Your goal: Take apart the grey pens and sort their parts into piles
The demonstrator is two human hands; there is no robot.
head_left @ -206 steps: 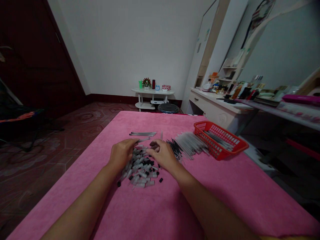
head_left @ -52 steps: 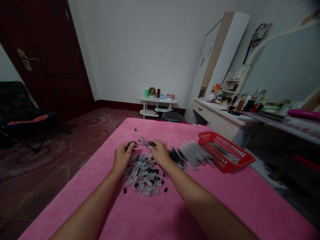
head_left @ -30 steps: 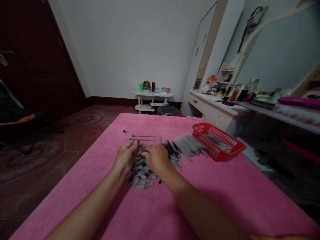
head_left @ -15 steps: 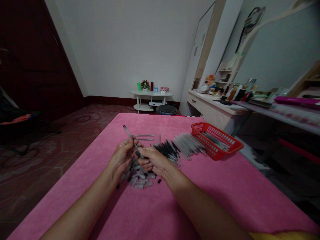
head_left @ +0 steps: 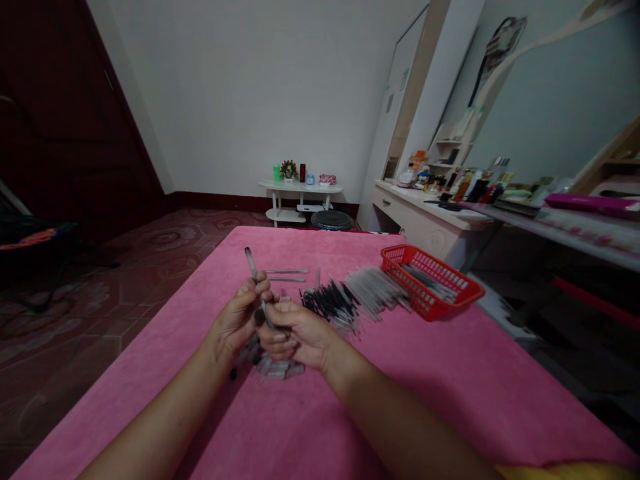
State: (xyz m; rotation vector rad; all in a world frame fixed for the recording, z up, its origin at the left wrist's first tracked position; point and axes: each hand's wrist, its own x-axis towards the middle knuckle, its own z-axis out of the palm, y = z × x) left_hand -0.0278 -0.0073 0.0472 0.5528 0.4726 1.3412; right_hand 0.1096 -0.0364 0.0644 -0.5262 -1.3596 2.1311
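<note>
A slim pen (head_left: 251, 263) with a clear barrel and dark tip slants upward between my hands. My left hand (head_left: 235, 320) has its fingers closed around the barrel's middle. My right hand (head_left: 295, 331) grips the lower end, which its fingers partly hide. Beneath both hands lies a heap of clear pen caps (head_left: 280, 369), some with black parts. Just beyond them two finished-looking pens (head_left: 287, 271) lie side by side. To the right of my hands are a bunch of black-ended pen parts (head_left: 327, 300) and a row of clear pen tubes (head_left: 375, 288).
A red plastic basket (head_left: 467, 301) holding several pens sits at the right of the pink-covered table (head_left: 200, 427). Farther off stand a small white stand (head_left: 300, 187) with ornaments and a dressing table (head_left: 425, 213) with bottles.
My right hand has shifted a little left and down. The pen stands more upright than before, still between both hands.
</note>
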